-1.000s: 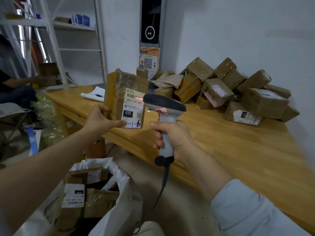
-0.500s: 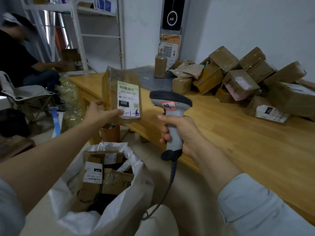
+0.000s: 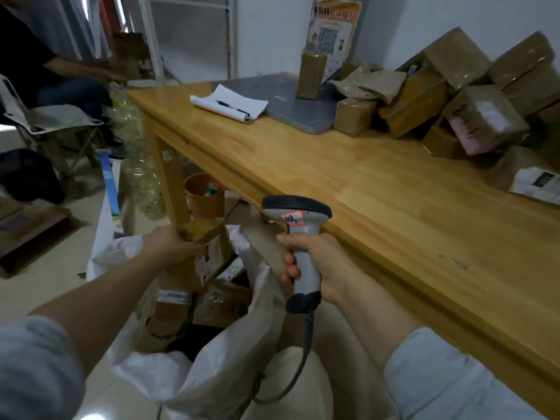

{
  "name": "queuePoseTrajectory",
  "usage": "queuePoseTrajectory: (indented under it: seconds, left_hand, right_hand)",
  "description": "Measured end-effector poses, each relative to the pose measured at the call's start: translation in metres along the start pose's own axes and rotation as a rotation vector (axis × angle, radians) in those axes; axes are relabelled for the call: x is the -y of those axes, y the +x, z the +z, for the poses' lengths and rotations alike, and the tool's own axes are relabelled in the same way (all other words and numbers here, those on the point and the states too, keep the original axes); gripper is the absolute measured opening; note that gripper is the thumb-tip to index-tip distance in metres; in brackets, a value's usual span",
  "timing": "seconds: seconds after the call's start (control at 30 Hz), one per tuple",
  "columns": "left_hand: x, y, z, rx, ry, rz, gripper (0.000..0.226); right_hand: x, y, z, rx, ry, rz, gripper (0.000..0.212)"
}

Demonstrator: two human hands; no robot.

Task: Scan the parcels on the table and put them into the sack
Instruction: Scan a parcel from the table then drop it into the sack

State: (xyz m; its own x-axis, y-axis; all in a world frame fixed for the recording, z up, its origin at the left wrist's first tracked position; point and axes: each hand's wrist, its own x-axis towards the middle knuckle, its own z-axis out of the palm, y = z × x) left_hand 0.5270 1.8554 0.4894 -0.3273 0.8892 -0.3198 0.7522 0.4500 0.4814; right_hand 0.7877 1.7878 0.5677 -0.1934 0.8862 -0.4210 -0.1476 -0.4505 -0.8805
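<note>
My left hand grips a taped brown parcel with a white label, held down in the mouth of the white sack on the floor. Several labelled boxes lie inside the sack. My right hand holds a grey handheld scanner by its handle at the table's front edge, its cable hanging down. A heap of brown parcels sits at the back right of the wooden table.
A grey flat scale carries an upright parcel, with a notepad and pen beside it. An orange bucket stands under the table. A seated person, a folding chair and cardboard occupy the floor at left.
My left hand has brought the parcel from in front of the scanner down into the sack. The view has tilted downward; the scanner stays in my right hand.
</note>
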Motion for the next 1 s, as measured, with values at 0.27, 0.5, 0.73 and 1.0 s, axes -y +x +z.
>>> queuePoseTrajectory:
  seconds: [0.27,0.5,0.73,1.0]
  left_hand:
    - [-0.038,0.071,0.048,0.062,0.710,0.435,0.063]
    - [-0.040,0.083,0.073,0.293,0.792,0.269,0.073]
    - [-0.062,0.038,0.042,0.202,0.485,0.297,0.066]
    - [-0.129,-0.036,-0.013,-0.640,0.035,0.737,0.016]
  right_hand:
    - [-0.006,0.044,-0.014,-0.046,-0.028,0.065,0.017]
    - [-0.004,0.056,-0.017,-0.045,-0.042,0.074,0.013]
    - [0.005,0.029,-0.018,-0.011,0.003,0.015,0.012]
    - [0.047,-0.037,-0.051,-0.068,0.196,-0.092,0.010]
